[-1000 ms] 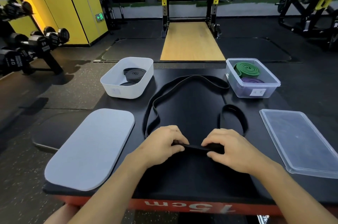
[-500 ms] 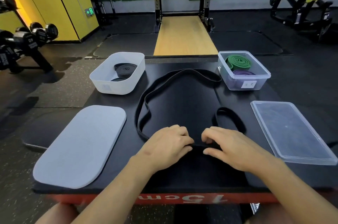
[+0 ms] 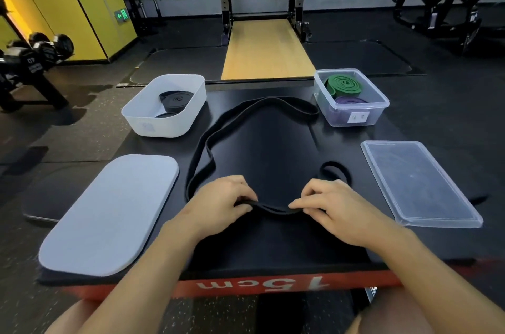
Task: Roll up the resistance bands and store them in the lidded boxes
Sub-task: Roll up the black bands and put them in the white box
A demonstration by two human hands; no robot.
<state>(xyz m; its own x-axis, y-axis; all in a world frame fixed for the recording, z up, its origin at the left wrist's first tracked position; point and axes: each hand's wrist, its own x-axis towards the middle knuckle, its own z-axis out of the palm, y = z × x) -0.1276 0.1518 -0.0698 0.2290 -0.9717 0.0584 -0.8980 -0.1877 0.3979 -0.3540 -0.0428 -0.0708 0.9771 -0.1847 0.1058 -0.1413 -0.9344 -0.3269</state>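
Fingers (image 3: 241,197) of the left hand (image 3: 218,208) are curled over, pinching the black band (image 3: 273,210) against the thumb. The right hand (image 3: 330,210) pinches it the same way a little to the side, so a short doubled stretch sags between them just above the black platform (image 3: 273,249). The rest of the band sprawls in a big loose loop towards the far edge, its far bend lying near the clear box (image 3: 355,119). To my eye the roll hasn't started yet. I'd want the two strands laid flat on each other with no twist, then a tight first turn at one end, one hand winding while the other feeds and keeps light tension. A slack core will likely spring open. The white box (image 3: 164,127) already holds black rolls (image 3: 177,100), so that looks like the place for it, with its white lid (image 3: 109,213) waiting alongside.
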